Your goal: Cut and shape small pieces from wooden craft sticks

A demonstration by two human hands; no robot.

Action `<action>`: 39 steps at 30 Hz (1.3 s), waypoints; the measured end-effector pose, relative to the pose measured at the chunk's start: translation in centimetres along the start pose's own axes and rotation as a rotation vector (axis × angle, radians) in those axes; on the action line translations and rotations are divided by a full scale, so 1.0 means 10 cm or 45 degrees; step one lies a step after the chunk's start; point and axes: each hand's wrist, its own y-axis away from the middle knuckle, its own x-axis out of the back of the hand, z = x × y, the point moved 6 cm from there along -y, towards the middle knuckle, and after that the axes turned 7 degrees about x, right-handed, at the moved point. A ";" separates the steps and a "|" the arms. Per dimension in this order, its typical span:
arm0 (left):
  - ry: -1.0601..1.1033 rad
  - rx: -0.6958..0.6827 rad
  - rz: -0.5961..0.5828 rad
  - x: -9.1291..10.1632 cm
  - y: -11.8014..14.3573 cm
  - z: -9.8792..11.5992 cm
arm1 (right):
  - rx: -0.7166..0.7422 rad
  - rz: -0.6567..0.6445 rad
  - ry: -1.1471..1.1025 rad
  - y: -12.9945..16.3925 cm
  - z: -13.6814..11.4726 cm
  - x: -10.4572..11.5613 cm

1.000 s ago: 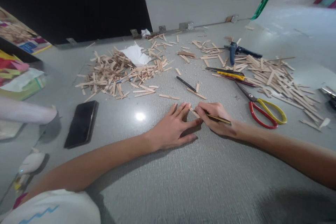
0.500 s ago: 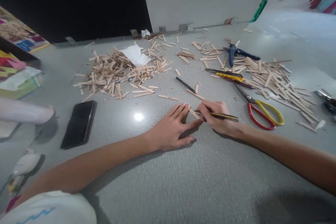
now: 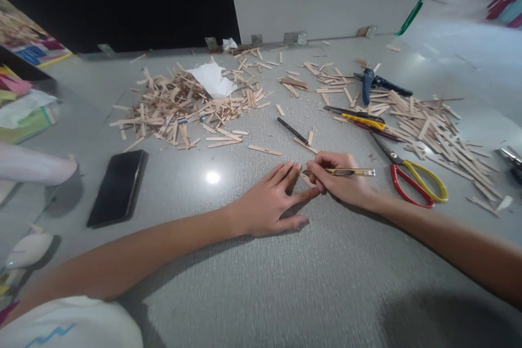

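Since a second before, the pencil (image 3: 350, 172) in the right hand (image 3: 340, 179) had swung from slanting down toward the wrist to lying nearly level, its end pointing at the scissors (image 3: 411, 176). Taking the small wooden stick (image 3: 305, 178) as the landmark: far to its left lay a black phone (image 3: 117, 187) flat on the grey floor (image 3: 326, 283). Just left of the stick, the left hand (image 3: 267, 204) rested palm down, fingers spread, fingertips pinning the stick to the floor. Just right of it, the right hand's fingers pinched the pencil, tip at the stick. Beyond the stick lay a black pen (image 3: 292, 130), and farther right the red and yellow scissors.
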 end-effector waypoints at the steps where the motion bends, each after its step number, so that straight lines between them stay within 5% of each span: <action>1: 0.008 0.007 0.005 -0.01 0.00 -0.01 | 0.010 -0.004 0.013 0.01 0.00 0.00; 39: -0.107 0.062 -0.027 0.03 -0.05 0.08 | 0.512 -0.109 0.486 0.08 -0.19 -0.08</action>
